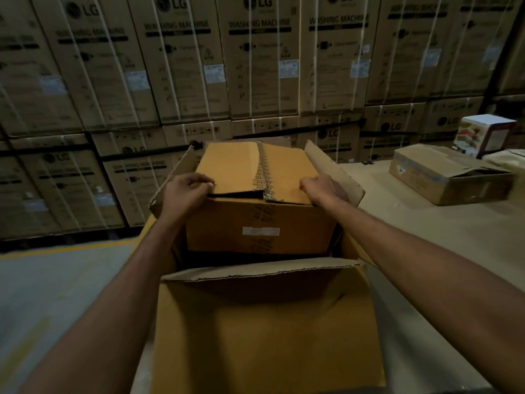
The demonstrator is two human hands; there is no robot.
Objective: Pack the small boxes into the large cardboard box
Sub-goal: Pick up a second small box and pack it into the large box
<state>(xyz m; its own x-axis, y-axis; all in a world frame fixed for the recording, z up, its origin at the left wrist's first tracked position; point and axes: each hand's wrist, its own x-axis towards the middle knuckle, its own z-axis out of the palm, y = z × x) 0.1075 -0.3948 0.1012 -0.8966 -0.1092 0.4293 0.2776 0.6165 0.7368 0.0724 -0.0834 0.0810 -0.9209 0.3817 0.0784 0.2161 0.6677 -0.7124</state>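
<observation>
A large open cardboard box (267,331) stands in front of me, its near flap raised and side flaps spread. Inside it, toward the far end, a smaller brown box (255,223) sticks up above the rim, with torn tape along its top seam and a white label on its near face. My left hand (186,191) grips the near left top corner of the small box, fingers curled over the lifted top flap. My right hand (321,189) grips the near right top corner, fingers curled over the edge.
A wall of stacked washing-machine cartons (255,66) fills the background. At the right, on a cardboard-covered surface (397,223), lie an open flat carton (446,177) and a white printed box (483,135). Grey floor with a yellow line (65,248) lies to the left.
</observation>
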